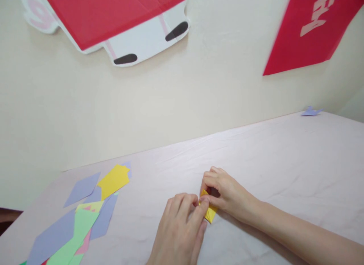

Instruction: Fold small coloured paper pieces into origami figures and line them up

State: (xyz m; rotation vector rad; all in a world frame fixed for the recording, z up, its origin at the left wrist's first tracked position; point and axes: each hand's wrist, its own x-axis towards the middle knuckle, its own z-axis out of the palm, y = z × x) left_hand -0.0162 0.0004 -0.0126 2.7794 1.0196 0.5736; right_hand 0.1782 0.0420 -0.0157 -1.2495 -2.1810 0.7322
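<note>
Your left hand [182, 223] and your right hand [229, 193] meet over a small folded yellow paper piece [211, 213], which lies low on the pale pink cloth-covered table [284, 162], near its front edge and a little right of centre. Your left grip is closed, thumb and forefinger pinching the piece's near left edge. Your right grip is closed too, its fingers curled over the top of the piece, so most of the paper is hidden and only a yellow corner pokes out below. Well apart to your left lies a loose overlapping spread of flat paper sheets: a yellow sheet [113, 180], a lavender sheet [82, 188] and a light green sheet [76, 234]. A small lavender folded paper figure [311, 112] sits at the table's far right edge, against the cream wall [85, 105].
</note>
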